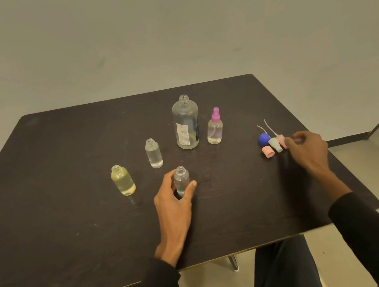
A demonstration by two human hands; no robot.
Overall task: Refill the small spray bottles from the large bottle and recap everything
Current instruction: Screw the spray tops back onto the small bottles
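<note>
The person sits at a dark bench, sleeves black. The left hand grips a small clear bottle, thumb on one side and fingers curled round the other; the bottle stands upright with its neck open. Left of it stands a yellowish bottle, behind it another clear one, both uncapped. Farther back the large bottle stands open too, and just beside it a small bottle with a pink sprayer (the only one capped). Off to the right lie the loose tops: a blue cap, a pink cap, a grey sprayer and a pink sprayer head. The right hand has its fingers loosely curled at that pink head; whether they pinch it I cannot tell.
</note>
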